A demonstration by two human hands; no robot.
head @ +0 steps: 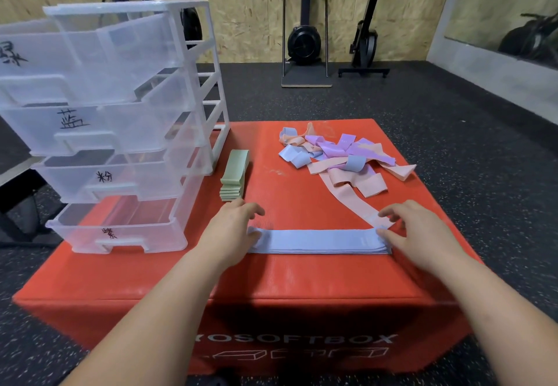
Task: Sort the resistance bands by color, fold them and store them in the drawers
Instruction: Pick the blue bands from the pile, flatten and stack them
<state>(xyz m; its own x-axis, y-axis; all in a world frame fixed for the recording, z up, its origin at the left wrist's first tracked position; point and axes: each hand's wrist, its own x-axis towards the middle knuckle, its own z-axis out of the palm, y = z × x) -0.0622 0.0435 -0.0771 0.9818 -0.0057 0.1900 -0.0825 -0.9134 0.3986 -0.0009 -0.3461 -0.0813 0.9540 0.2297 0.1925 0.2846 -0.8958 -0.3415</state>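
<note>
A flat stack of blue bands (pixel 320 242) lies across the near part of the red soft box (pixel 271 280). My left hand (pixel 232 228) pinches its left end between thumb and fingers. My right hand (pixel 419 231) pinches its right end with the thumb, while the fingers touch the tip of a long pink band (pixel 350 201). A folded stack of green bands (pixel 235 178) stands beside the clear drawer unit (pixel 114 125), whose several labelled drawers are pulled out. A mixed heap of pink, purple and blue bands (pixel 338 156) lies at the far right of the box.
The drawer unit fills the left part of the box top. Dark speckled gym floor (pixel 453 131) surrounds the box. Rowing machines (pixel 305 38) stand upright against the wooden back wall. A mirror (pixel 513 23) is on the right wall.
</note>
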